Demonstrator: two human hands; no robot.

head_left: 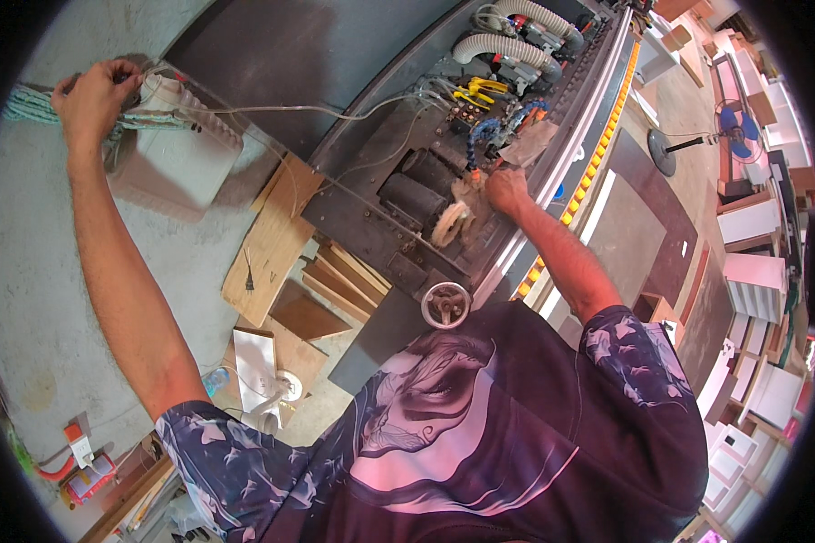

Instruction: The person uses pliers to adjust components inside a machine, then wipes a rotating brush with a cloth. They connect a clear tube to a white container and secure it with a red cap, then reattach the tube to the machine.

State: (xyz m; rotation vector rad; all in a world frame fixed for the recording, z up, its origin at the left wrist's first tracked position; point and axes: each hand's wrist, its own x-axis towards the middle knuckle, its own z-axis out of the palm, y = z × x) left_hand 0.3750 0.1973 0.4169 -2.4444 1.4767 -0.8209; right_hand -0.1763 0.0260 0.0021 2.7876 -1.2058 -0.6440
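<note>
My left hand (95, 95) is raised at the far left, thumb and fingers pinched together beside a white plastic container (177, 167). What they hold is too small to make out. A bundle of teal cord (29, 104) passes by that hand, and a clear thin tube (308, 109) runs from there to the machine. My right hand (507, 190) is closed at the machine's working edge, next to a pale buffing wheel (450, 223) and a blue jointed hose (484, 132) with an orange tip. Its fingertips are hidden.
The long dark machine (353, 204) carries a black motor (414, 190), ribbed grey hoses (507, 47), yellow parts (480, 90) and a round handwheel (445, 305) close to my body. Yellow rollers (598, 163) line its right side. Wooden boards (276, 240) lean below; a fan (738, 127) stands far right.
</note>
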